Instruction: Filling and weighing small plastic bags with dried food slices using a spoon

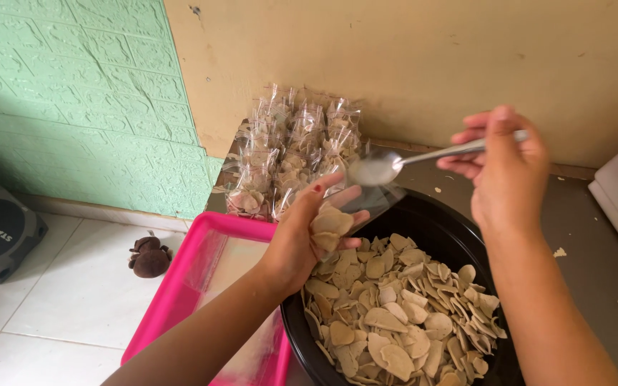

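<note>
Two hands: left hand clutching one clear bag, right hand one spoon.

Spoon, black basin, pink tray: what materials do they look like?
Spoon: likely polished metal, silvery with bright reflections. Black basin: probably glossy plastic, though coated metal is possible; smooth dark wall with soft sheen. Pink tray: plastic by its saturated colour and moulded rounded rim.

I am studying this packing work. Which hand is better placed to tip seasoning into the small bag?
Probably the right hand: it holds the spoon above the clear bag, which the left hand holds.
</note>
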